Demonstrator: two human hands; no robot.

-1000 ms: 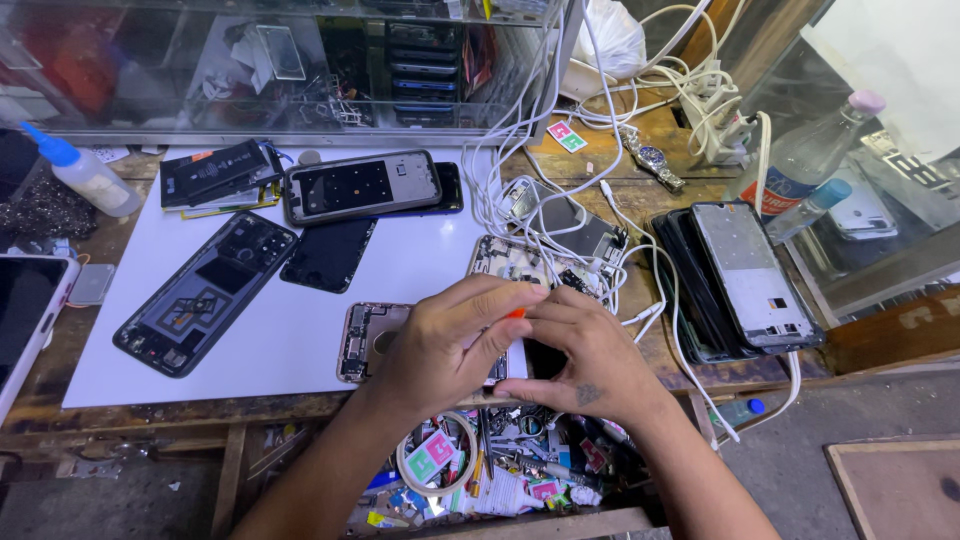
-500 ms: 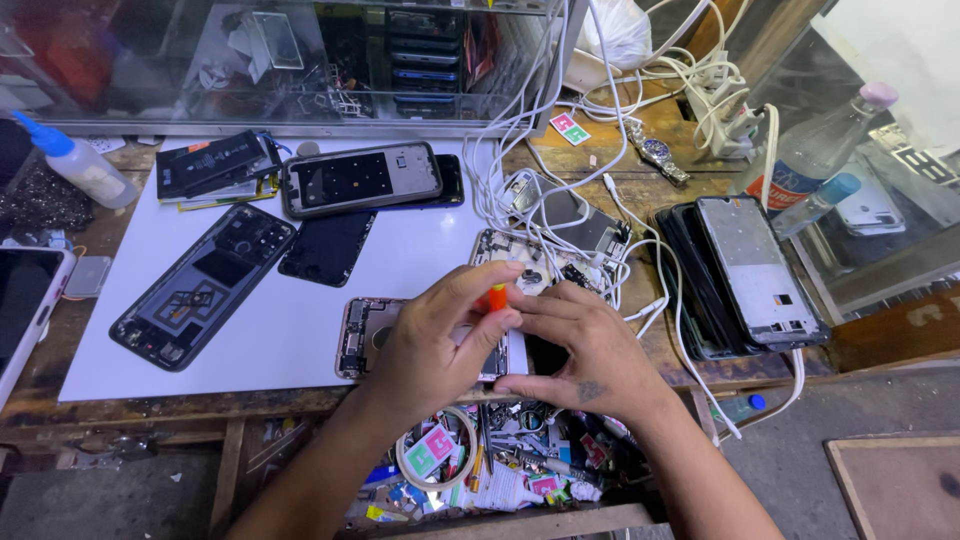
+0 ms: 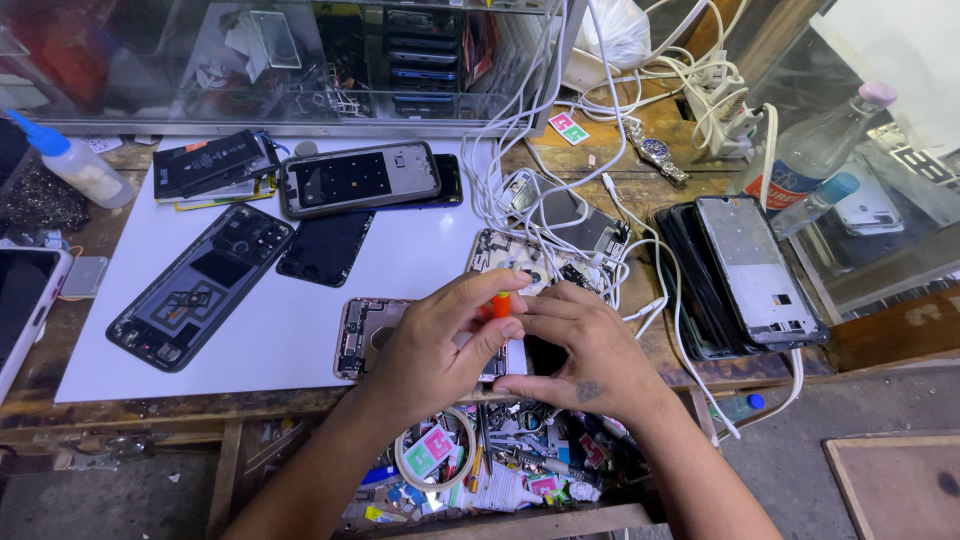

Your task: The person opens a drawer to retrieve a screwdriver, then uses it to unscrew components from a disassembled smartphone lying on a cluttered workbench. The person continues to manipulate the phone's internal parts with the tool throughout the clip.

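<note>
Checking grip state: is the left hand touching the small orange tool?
Touching. The head view shows the left hand with its fingertips closed around the orange tool, no gap visible, above the opened phone. The right hand sits against it.

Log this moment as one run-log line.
left hand: pinches orange-handled tool | right hand: beside it, fingertips touching | under hands: opened phone | surface: white mat

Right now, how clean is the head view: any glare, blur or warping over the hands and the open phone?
Head view: both hands, left hand and right hand, are sharp, with no motion blur; the white mat is evenly lit with soft shadows; the glass case shows hazy reflections; the wide lens bends the edges; the hands hide most of the open phone.
</note>
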